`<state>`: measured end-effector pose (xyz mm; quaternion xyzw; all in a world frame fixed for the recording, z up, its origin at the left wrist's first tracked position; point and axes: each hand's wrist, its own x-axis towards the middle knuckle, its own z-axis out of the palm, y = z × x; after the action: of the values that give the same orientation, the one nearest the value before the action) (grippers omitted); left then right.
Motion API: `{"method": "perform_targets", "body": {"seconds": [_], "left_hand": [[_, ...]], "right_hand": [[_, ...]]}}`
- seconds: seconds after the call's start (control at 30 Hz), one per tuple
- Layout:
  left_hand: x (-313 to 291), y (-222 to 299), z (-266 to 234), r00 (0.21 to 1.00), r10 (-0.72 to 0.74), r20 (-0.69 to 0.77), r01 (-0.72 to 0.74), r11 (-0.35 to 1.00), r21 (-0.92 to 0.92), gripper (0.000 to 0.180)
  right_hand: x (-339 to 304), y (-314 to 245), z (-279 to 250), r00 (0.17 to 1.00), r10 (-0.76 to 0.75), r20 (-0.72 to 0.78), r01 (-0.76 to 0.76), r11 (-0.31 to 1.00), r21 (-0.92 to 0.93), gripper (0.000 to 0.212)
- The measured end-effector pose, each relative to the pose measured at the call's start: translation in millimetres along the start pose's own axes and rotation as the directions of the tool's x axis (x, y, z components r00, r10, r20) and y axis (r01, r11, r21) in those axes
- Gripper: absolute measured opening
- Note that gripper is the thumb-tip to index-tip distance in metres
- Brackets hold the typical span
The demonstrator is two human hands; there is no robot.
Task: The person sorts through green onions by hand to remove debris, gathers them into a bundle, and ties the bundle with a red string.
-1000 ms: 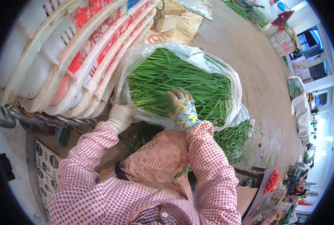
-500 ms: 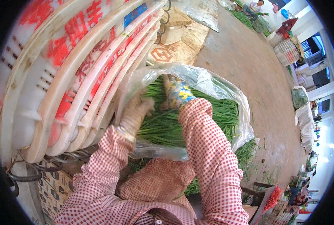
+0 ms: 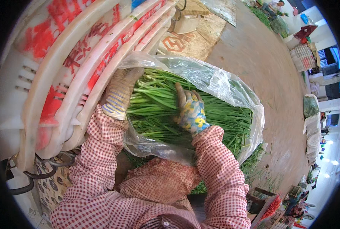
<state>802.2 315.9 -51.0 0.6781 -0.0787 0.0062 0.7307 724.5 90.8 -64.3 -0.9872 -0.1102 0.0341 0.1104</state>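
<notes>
A big bundle of green chives (image 3: 160, 108), long flat leaves with paler ends at the left, lies inside a clear plastic bag (image 3: 256, 114) that gapes upward in front of me. My left hand (image 3: 118, 93), in a striped work glove, presses along the pale ends at the bag's left side with its fingers stretched out. Over the middle of the chives rests my right hand (image 3: 191, 108), gloved with a yellow and blue patterned cuff. Its fingers are apart and lie on the leaves, gripping nothing.
Stacked white plastic crates (image 3: 78, 72) with red markings rise close on my left. Flattened cardboard (image 3: 189, 42) covers the floor ahead. Loose green scraps (image 3: 254, 160) lie right of the bag. Far right, wrapped bundles (image 3: 311, 129) stand along the wall, and a person (image 3: 273, 7) sits farther off.
My left hand has shifted left to the pale ends of the chives. My right hand has come back toward me from the far edge onto the middle of the bundle, uncovering more leaves.
</notes>
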Motion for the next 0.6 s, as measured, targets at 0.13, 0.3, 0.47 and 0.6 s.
{"method": "perform_targets", "body": {"seconds": [0.13, 0.3, 0.47, 0.6], "left_hand": [[-3, -1, -1, 0.997, 0.035, -0.066, -0.027, 0.993, 0.117, 0.046], [-12, 4, -5, 0.996, 0.075, -0.038, -0.07, 0.99, 0.125, 0.04], [-13, 14, -3, 0.998, 0.042, 0.042, -0.049, 0.983, 0.177, 0.038], [-14, 3, -6, 0.996, 0.085, 0.018, -0.083, 0.991, -0.101, 0.041]], "right_hand": [[39, -6, -30, 0.939, 0.13, 0.318, -0.071, 0.979, -0.192, 0.106], [55, -17, -57, 0.993, -0.018, 0.12, 0.041, 0.981, -0.191, 0.116], [73, 9, -57, 0.936, 0.066, 0.347, -0.115, 0.986, 0.124, 0.112], [38, -18, -14, 0.985, 0.087, 0.149, -0.065, 0.986, -0.151, 0.103]]}}
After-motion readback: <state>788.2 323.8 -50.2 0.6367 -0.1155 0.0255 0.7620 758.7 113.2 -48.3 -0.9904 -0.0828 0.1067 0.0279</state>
